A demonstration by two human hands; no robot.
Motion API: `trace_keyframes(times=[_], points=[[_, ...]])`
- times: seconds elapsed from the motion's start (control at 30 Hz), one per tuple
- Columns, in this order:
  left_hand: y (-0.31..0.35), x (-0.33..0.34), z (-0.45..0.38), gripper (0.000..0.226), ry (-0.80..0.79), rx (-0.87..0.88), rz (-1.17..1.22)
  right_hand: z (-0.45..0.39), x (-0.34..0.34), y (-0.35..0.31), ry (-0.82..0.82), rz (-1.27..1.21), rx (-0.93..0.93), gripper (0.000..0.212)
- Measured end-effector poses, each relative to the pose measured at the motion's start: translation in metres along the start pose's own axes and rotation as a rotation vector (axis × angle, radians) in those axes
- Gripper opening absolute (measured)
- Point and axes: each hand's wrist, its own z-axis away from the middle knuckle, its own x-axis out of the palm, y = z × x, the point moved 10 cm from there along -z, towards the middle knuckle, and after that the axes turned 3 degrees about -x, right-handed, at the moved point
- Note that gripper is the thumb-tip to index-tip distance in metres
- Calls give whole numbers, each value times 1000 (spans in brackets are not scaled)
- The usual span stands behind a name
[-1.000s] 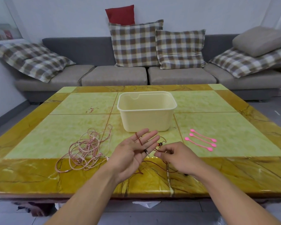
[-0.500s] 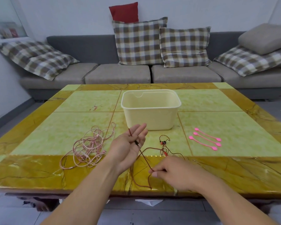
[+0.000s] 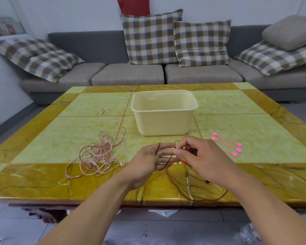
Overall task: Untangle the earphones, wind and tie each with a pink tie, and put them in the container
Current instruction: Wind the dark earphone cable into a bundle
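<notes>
A dark red earphone cable loops over the straight fingers of my left hand and trails across the table's near edge. My right hand pinches the same cable close to my left fingertips. A tangle of pink earphones lies to the left of my hands. Three pink ties lie side by side to the right. The cream container stands behind my hands and nothing shows inside it.
The yellow and green marble table ends just below my wrists. A grey sofa with checked cushions runs along the table's far side.
My right hand has moved up from the table's near edge to my left fingertips, carrying the dark red cable up with it. My left hand stays put.
</notes>
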Motion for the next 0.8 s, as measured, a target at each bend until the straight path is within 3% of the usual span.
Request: trace_keyframes(times=[0.13,0.3,0.4,0.57,0.8], points=[[-5,-1,-2,71,10,-12,-35,-4,1,3,25,6,4,14],[-7,6,4,49,48,-46,-317,-9,0,3,52,-40,10,18],[-11,12,4,52,-32,-90,-189,-14,-1,7,51,-61,-1,5],[-18,10,4,67,-78,-176,2,-21,-3,12,85,-24,-36,2],[-24,13,5,42,-103,-186,77,-24,0,28,65,58,10,5]])
